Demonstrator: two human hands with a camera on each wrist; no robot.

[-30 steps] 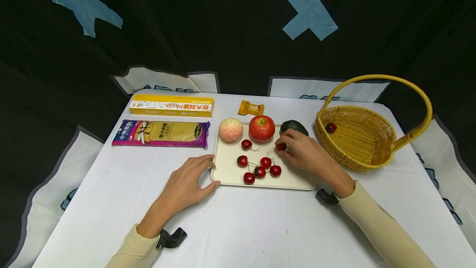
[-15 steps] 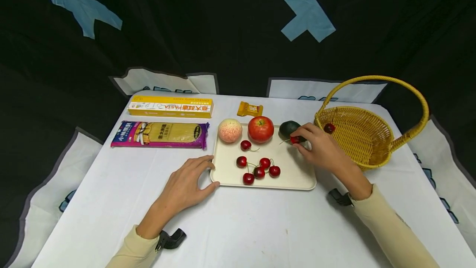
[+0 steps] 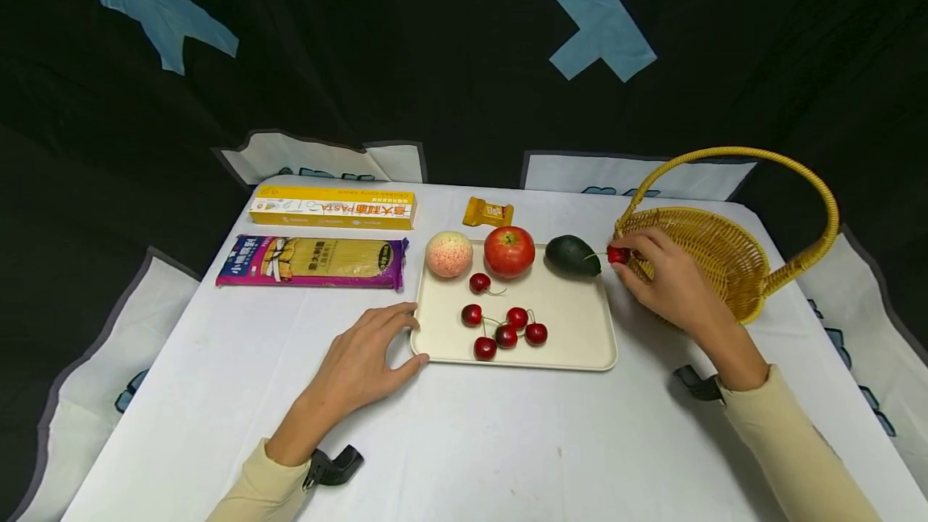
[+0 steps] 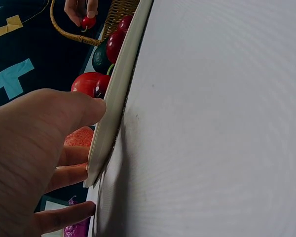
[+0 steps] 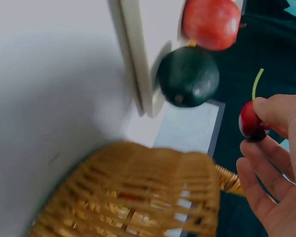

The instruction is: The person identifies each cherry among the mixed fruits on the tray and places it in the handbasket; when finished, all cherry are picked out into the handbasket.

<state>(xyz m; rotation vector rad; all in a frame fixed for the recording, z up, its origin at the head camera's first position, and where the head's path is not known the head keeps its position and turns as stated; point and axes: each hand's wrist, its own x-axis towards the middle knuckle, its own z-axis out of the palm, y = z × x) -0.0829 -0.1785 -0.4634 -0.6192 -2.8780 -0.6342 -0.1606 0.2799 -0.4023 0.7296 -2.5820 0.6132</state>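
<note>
My right hand [image 3: 670,276] pinches a dark red cherry [image 5: 250,121] by its body, its green stem pointing away from the fingers. In the head view that hand overlaps the near left rim of the yellow wicker basket [image 3: 750,284]. My left hand [image 3: 362,361] rests at the left end of the cream tray [image 3: 573,345], thumb and fingers touching its rim. On the tray lie several cherries [image 3: 506,336], a red apple [image 3: 510,252], a speckled pinkish peach [image 3: 449,254] and a dark green avocado [image 3: 571,255]. The cherry seen earlier inside the basket is hidden behind my right hand.
Behind the tray lies a small orange-yellow wrapped snack [image 3: 488,212]. To the left are a yellow pasta box [image 3: 333,208] and a purple pack of noodles [image 3: 315,262]. The basket's tall handle [image 3: 826,192] arches over its opening.
My right hand has carried the cherry rightward from over the tray, past the avocado, to the basket's rim. My left hand has stayed at the tray's edge.
</note>
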